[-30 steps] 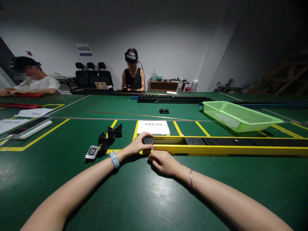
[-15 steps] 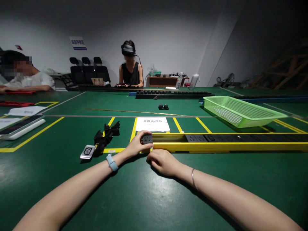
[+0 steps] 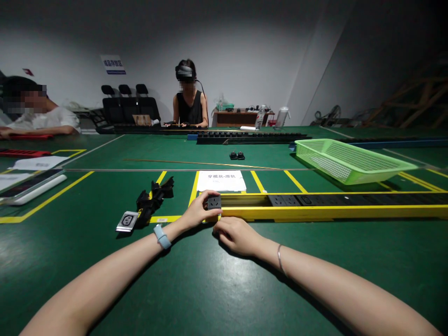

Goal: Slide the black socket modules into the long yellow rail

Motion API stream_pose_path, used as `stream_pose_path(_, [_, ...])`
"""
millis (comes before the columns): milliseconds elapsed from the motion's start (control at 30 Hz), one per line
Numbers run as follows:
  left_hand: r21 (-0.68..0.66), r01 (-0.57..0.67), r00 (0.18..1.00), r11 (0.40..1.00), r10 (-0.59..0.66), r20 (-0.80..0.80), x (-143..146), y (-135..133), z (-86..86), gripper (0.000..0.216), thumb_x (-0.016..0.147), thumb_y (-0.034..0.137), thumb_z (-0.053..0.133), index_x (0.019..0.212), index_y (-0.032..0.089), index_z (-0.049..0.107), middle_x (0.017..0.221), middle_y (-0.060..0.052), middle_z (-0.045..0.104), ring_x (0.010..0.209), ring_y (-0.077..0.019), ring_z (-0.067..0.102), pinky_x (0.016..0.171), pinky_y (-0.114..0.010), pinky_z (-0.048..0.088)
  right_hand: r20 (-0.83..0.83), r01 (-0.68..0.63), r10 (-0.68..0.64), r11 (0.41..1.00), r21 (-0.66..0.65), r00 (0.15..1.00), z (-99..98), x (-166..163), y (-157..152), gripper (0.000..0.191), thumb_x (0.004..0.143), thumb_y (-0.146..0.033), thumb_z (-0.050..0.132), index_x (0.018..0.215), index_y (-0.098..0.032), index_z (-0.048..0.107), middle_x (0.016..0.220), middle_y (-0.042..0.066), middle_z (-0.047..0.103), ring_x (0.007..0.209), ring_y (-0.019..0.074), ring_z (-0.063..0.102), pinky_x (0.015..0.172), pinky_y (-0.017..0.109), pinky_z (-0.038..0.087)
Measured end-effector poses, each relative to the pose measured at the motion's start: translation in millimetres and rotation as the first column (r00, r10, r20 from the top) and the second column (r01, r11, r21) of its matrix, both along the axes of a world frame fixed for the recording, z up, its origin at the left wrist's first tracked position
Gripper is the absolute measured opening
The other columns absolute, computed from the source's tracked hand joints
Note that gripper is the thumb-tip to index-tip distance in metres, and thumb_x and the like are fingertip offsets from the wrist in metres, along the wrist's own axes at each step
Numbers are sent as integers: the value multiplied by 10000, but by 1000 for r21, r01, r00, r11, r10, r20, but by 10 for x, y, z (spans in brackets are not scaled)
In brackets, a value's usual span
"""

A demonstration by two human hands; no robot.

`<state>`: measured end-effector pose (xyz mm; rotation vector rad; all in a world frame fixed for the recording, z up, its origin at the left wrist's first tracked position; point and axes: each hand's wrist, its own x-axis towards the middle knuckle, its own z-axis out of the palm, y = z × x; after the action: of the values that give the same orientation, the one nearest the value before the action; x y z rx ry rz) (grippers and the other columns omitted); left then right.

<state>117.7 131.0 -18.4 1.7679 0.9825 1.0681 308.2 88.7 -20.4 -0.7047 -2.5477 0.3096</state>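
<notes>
While my left hand (image 3: 196, 211) grips the square black plastic socket module (image 3: 214, 202), the module sits between my thumb and forefinger at the left end of the long yellow channel-shaped rail (image 3: 280, 214). Forefinger arched over the module's far edge, thumb along its near edge; the slotted face is turned up, uncovered between the two. How far the module is seated in the rail end: cannot tell.

My right hand (image 3: 238, 235) is just beside it, on the near side, fingers curled inward with the knuckles close under the rail's front wall. Fingertips hidden; cannot tell whether they pinch anything.

Inside the rail, a bare stretch of channel separates the held module from a row of black socket modules (image 3: 285, 200) running off to the right.

Left of my left hand, well apart from the fingers: a loose cluster of black plastic parts (image 3: 154, 199), with a silver-grey plate with a black socket (image 3: 126, 221) at its near end, both on the green tabletop (image 3: 224, 289).
</notes>
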Motion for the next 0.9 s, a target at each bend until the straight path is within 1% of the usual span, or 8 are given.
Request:
stream_pose_path(133, [26, -2, 1000, 1000, 2, -13, 1, 2, -2, 500, 689, 340, 755, 1126, 201, 555, 1101, -69, 593, 1008, -214, 573, 868, -327, 460, 8, 3, -3, 1000, -2, 1000, 5, -3, -2, 160, 807, -90, 495, 887, -197, 584, 849, 30, 633, 773, 155, 572, 724, 255, 443])
stream_pose_path(500, [20, -6, 1000, 1000, 6, -19, -4, 16, -28, 509, 682, 348, 761, 1125, 204, 555, 1092, -64, 597, 1004, -217, 577, 874, -336, 460, 0, 1, -1, 1000, -3, 1000, -4, -3, -3, 167, 806, -88, 497, 890, -200, 589, 849, 30, 636, 778, 155, 577, 733, 258, 448])
stream_pose_path(567, [51, -8, 999, 999, 10, -34, -8, 24, -34, 497, 692, 346, 755, 1125, 205, 555, 1109, -70, 590, 1026, -222, 569, 897, -345, 449, 5, 3, -3, 1000, -2, 1000, -4, -3, -2, 168, 803, -87, 494, 887, -199, 586, 848, 30, 634, 779, 155, 575, 732, 257, 448])
stream_pose_path(667, [142, -24, 998, 990, 32, -59, -14, 37, -35, 457, 696, 341, 756, 1093, 208, 572, 1159, -81, 559, 1084, -233, 539, 939, -358, 425, 9, 3, -3, 1000, -2, 1000, -5, -6, -2, 169, 798, -85, 492, 886, -197, 583, 848, 30, 633, 778, 154, 573, 733, 257, 447])
stream_pose_path(733, [192, -37, 995, 981, 53, -82, -18, 43, -32, 440, 692, 348, 759, 1072, 212, 584, 1161, -82, 537, 1095, -236, 522, 938, -363, 424, 11, 3, -3, 1000, -3, 1000, -4, -8, -3, 166, 801, -87, 490, 887, -197, 581, 850, 29, 634, 778, 155, 572, 733, 257, 446])
stream_pose_path(900, [198, -48, 991, 979, 72, -114, -26, 40, -21, 453, 682, 363, 763, 1074, 222, 586, 1124, -78, 511, 1062, -236, 514, 911, -371, 444, 8, 0, 0, 1000, -2, 1000, -1, -9, -5, 163, 807, -91, 485, 887, -197, 579, 849, 30, 634, 783, 157, 572, 733, 257, 446])
